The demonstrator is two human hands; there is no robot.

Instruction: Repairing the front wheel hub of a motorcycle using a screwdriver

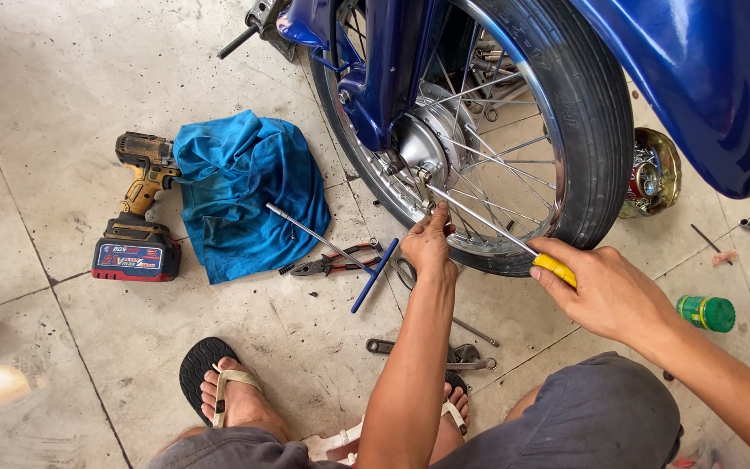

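Screwdriver (514,239) with yellow grip clenched in right hand (605,291), tip set at wheel hub (418,148) for leverage; left hand (429,243) fingers curled, pinching shaft near rim (444,239) to steady it.

Motorcycle (687,78) body cut off above

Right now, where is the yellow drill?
In the head view, the yellow cordless drill lies on the concrete floor at the left, right beside the crumpled blue cloth, well away from both hands at the wheel.
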